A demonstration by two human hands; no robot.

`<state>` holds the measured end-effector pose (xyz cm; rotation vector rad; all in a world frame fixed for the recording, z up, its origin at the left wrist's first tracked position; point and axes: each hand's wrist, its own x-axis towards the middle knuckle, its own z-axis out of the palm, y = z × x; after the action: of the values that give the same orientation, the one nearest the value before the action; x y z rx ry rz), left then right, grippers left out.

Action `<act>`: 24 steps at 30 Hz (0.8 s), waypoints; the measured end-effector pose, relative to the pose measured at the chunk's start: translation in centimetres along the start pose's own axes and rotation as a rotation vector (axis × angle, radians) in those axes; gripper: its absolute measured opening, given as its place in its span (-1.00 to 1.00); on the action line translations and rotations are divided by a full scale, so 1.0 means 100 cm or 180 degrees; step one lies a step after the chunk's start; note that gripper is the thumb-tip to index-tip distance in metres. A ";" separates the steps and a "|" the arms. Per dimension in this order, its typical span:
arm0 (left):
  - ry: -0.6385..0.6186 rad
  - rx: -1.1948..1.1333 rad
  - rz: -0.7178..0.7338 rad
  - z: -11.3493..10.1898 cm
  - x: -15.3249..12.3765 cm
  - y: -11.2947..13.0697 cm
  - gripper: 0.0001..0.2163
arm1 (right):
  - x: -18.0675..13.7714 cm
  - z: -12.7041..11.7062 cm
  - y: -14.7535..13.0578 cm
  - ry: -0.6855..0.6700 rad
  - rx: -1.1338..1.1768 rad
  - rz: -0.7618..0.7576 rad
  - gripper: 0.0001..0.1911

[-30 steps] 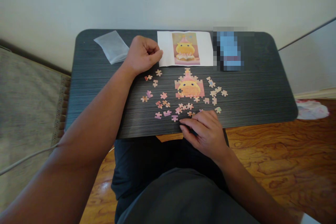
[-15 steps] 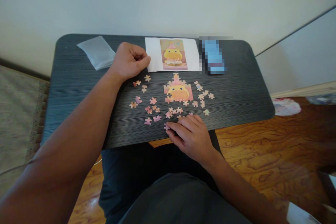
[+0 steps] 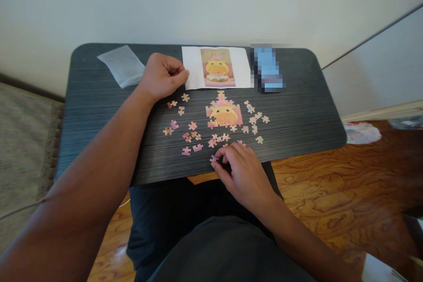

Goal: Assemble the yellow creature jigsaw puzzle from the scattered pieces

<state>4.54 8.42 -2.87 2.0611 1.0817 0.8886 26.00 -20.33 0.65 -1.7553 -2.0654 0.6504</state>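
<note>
My right hand [image 3: 243, 169] is at the front edge of the table, pinching a purplish puzzle piece [image 3: 214, 158] between thumb and forefinger. Above it lies the partly joined puzzle [image 3: 226, 115], showing a yellow animal face with a pink hat. My left hand [image 3: 167, 75] rests closed, its fingertips overlapping the left edge of a white paper sheet [image 3: 193, 77] printed with the same picture; whether they grip anything is hidden. Loose puzzle pieces lie left of the joined part, such as a pink piece [image 3: 192, 126], below it, and to its right, such as a greenish piece [image 3: 259, 139].
A clear plastic bag [image 3: 122, 66] lies on the dark table [image 3: 307, 97] at the back left. A blurred phone-like blue object [image 3: 269, 68] sits right of the sheet. The wall [image 3: 211, 4] stands behind the table. Wooden floor [image 3: 313, 185] shows at the right.
My right hand has shifted slightly right with the purplish piece, and its fingers have arched more. My left hand stays in place by the paper sheet.
</note>
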 end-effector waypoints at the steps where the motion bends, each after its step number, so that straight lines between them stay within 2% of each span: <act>1: 0.0004 0.0005 -0.0001 0.000 0.000 0.000 -0.71 | 0.000 0.000 -0.001 -0.0021 0.0021 0.0034 -0.94; 6: -0.0030 0.0053 -0.0035 0.000 0.000 0.000 -0.70 | 0.003 -0.001 -0.002 -0.0101 0.0106 0.0137 -0.95; 10: -0.0045 0.0082 -0.0028 -0.001 0.000 0.002 -0.64 | 0.002 0.000 0.000 -0.0002 0.0141 0.0108 -0.96; 15: -0.0028 0.0102 -0.0013 0.000 0.001 0.002 -0.65 | -0.002 -0.001 0.006 -0.0001 0.0084 0.0049 -0.84; 24: -0.0072 0.0188 0.0028 0.000 0.002 -0.003 -0.66 | 0.009 -0.020 0.023 -0.0197 -0.0090 -0.0925 -0.75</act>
<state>4.48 8.76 -3.05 2.1207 1.0995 0.8450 28.86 -18.88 1.01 -1.4237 -2.3208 0.5960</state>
